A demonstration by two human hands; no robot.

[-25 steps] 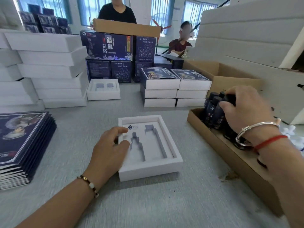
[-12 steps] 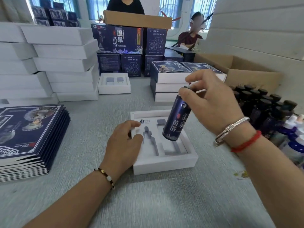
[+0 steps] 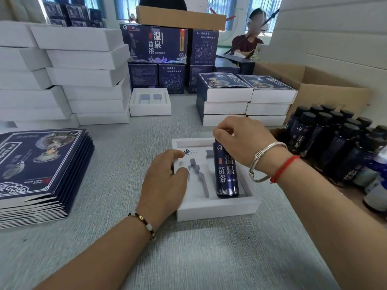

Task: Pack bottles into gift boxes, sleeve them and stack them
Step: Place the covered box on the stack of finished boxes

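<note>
Since half a second ago: bottle [image 3: 226,170] brought down from mid-air, now lying in right-hand slot of open gift box [image 3: 217,208], cap end away from wearer, label up.

Far left: stacks of white boxes [image 3: 83,74] at back of counter [image 3: 209,258]. In front of them, pile of flat printed sleeves [image 3: 39,164], dark blue, near counter's left edge.

Left of centre: left hand [image 3: 165,183] resting on gift box's left rim, fingers loosely bent over insert, thumb towards logo; grip not closed on anything, steadying only. Left slot of insert unfilled, grey cut-out visible.

Centre back: second open white tray [image 3: 149,101] with two grey recesses, beyond it large dark blue cartons [image 3: 155,45] under a brown cardboard box [image 3: 180,16].

Right of centre: right hand [image 3: 240,141] above bottle's cap end, fingers curled down round it; grip pinching bottle top. Silver bangle and red cord on that wrist.

Behind right hand: two stacks of finished sleeved boxes [image 3: 245,97], side by side, three high.

Far right: crowd of upright dark bottles [image 3: 326,139] with black caps in shallow brown tray; open brown carton [image 3: 326,88] behind.
</note>
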